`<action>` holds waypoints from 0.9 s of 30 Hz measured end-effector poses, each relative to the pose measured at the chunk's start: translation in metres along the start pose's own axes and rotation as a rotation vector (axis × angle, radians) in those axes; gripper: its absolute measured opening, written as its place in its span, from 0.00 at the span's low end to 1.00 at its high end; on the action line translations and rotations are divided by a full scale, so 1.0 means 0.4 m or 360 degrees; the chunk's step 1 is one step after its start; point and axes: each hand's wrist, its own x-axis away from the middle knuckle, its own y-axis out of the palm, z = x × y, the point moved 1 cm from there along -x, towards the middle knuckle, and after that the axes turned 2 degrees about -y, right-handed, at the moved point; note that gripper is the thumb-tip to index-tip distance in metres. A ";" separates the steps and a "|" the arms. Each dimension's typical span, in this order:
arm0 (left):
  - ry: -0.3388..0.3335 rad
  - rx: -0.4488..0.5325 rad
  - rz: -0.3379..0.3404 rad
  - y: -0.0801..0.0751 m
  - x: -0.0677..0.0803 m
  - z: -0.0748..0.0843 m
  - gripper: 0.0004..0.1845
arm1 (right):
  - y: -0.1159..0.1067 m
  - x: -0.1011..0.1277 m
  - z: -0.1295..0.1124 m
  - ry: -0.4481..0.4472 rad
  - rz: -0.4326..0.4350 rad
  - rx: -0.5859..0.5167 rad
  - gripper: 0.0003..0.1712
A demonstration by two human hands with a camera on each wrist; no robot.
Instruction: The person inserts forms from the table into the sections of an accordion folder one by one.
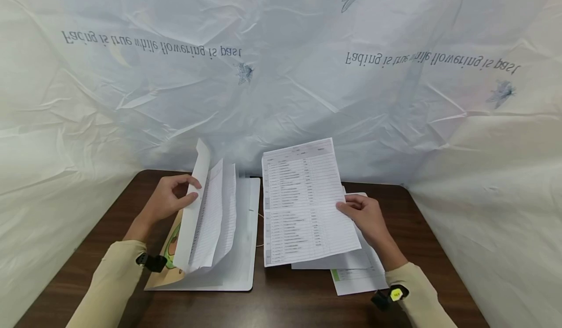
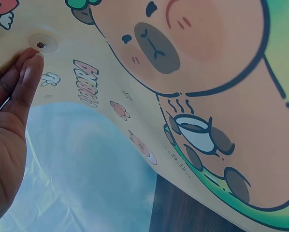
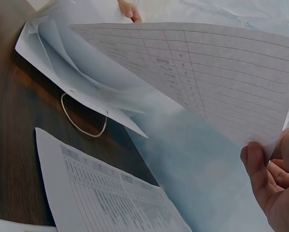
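Note:
My left hand (image 1: 164, 201) pinches the raised front cover of a document folder (image 1: 248, 230). In the left wrist view the cover's outside (image 2: 202, 58) carries a cartoon animal with a cup, and my fingertips are at a round fastener (image 2: 41, 44) near its edge. Several printed sheets (image 1: 210, 220) stand loosely inside the folder. To the right, my right hand (image 1: 366, 218) pinches the right edge of a printed sheet of paper (image 1: 303, 196), a table of rows held up off the table. In the right wrist view this sheet (image 3: 231, 72) is seen from its side, thumb and fingers at its corner.
More printed papers (image 1: 357, 281) lie on the dark wooden table (image 1: 290, 303) beneath the held sheet, one with a green patch. An elastic cord (image 3: 89, 134) loops out from the folder's edge. White patterned sheeting (image 1: 281, 98) hangs behind and at both sides.

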 end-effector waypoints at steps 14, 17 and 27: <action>0.0018 0.0007 -0.0003 -0.002 -0.001 0.007 0.08 | 0.078 -0.026 0.004 0.0000 -0.0061 -0.0068 0.19; 0.0015 0.0009 -0.0003 -0.002 0.000 0.007 0.08 | 0.091 -0.030 0.004 0.0016 -0.0066 -0.0067 0.19; 0.0002 0.0003 -0.0006 0.000 0.000 0.008 0.08 | 0.126 -0.036 -0.011 0.0040 -0.0090 -0.0101 0.19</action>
